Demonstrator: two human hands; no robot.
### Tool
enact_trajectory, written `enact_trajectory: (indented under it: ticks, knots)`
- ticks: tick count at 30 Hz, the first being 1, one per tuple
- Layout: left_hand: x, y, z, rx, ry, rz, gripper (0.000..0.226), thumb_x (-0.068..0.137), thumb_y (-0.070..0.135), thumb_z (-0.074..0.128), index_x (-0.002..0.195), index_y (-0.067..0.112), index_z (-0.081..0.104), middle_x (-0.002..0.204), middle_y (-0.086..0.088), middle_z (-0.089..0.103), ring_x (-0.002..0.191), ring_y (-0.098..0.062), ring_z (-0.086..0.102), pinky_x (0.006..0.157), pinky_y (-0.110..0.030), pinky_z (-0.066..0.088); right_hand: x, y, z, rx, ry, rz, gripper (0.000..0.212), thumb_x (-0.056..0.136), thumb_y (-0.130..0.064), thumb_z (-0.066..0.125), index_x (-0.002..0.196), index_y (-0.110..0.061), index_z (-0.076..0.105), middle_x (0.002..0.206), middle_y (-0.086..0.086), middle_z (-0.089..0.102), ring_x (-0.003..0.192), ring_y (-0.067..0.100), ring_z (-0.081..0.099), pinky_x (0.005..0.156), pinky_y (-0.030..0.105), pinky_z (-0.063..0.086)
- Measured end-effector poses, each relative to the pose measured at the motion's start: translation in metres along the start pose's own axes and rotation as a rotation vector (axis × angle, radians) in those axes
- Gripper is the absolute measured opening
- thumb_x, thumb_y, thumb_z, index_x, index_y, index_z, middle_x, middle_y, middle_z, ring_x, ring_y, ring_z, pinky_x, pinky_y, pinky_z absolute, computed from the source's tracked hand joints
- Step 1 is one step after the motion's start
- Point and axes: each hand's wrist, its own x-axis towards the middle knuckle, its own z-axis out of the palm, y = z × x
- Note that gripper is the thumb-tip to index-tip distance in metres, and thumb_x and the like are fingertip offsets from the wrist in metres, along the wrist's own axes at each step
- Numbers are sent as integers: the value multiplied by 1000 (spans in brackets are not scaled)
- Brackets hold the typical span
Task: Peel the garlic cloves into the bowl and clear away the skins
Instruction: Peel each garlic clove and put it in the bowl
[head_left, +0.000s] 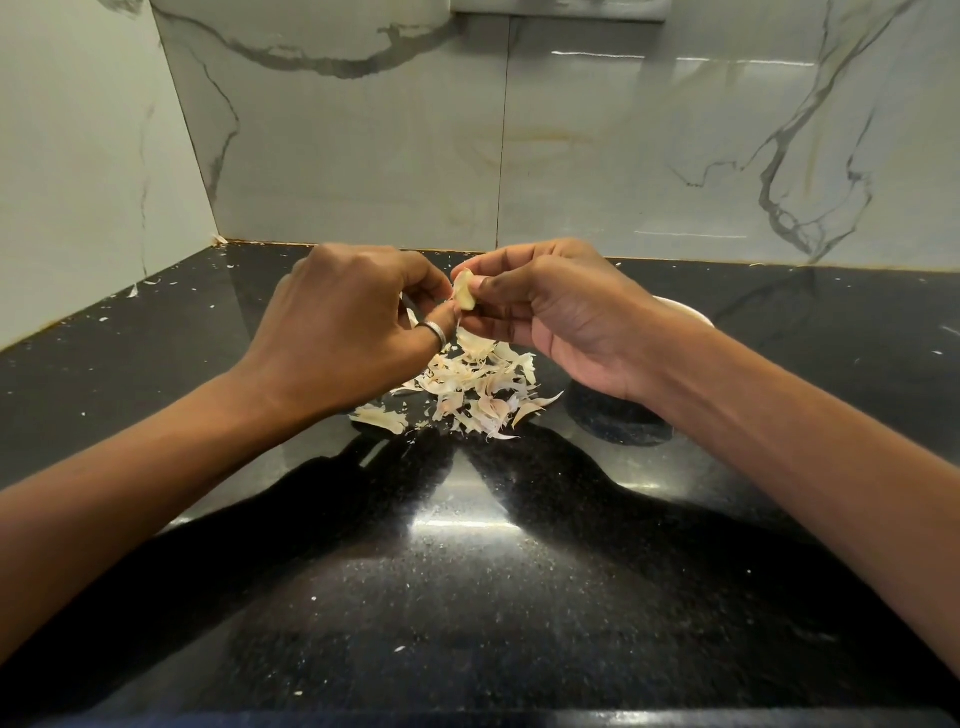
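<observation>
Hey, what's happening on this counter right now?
A person is peeling garlic. The right hand pinches a pale garlic clove while the left hand, wearing a ring, picks at its skin. A heap of papery cream skins lies on the black speckled counter beneath. A pale bowl sits mostly hidden behind the right wrist.

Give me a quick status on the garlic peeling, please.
Mid-peel: left hand and right hand both pinch garlic clove. Loose skins piled on counter, not cleared. Right wrist hides most of bowl.

Speckled black counter (467, 597), pale skins (478, 384), grey-veined wall (623, 156).
</observation>
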Motion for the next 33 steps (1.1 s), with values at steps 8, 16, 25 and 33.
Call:
enact_trajectory:
  ticks: [8,16,25,33]
  knots:
    - [0,-1,1,12,20,14,43,87,56,49,88,21,75,73,8,70,62,-13,63,60,-38,56,0,2,-1,-23,-59,-2,21,94,10,59,113,11,68,90,15,73,79,18,70,80,29,63]
    - [2,-6,-2,51,76,13,22,85,35,61,85,17,73,67,7,63,58,-14,58,57,-35,54,-2,0,0,-29,-92,9,19,92,11,58,108,9,69,94,19,73,86,24,70,76,26,62]
    - [3,-7,-4,55,123,-12,19,84,31,63,84,15,74,67,4,65,59,-16,60,62,-34,55,-3,-1,2,-55,-99,10,17,93,10,58,105,8,70,98,20,71,87,25,68,76,26,62]
    - [7,-8,-11,11,185,-60,18,87,30,66,88,14,76,70,2,67,61,-12,62,65,-32,55,-3,-3,1,-75,-60,14,17,92,11,58,103,8,71,95,19,72,86,25,71,81,30,63]
